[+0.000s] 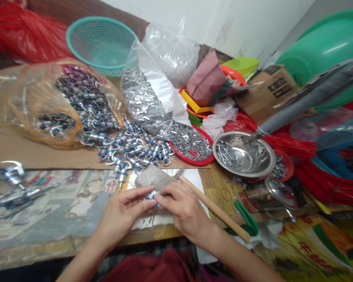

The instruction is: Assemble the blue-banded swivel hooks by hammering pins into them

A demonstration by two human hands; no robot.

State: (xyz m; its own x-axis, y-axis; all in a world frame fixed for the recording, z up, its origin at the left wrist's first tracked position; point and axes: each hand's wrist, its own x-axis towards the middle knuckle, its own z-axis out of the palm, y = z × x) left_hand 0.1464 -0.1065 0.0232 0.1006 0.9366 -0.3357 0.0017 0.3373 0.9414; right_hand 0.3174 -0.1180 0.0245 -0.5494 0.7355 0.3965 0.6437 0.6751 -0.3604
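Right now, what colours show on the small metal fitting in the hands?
The small metal fitting is blue and silver; best view: head.

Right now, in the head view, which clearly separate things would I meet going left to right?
Blue-and-silver metal parts at the left edge → left hand → right hand → steel bowl → green plastic basin.

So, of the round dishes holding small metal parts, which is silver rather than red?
The silver bowl between the heaped red dish and the small red container; its shiny metal wall sets it apart, those two being red.
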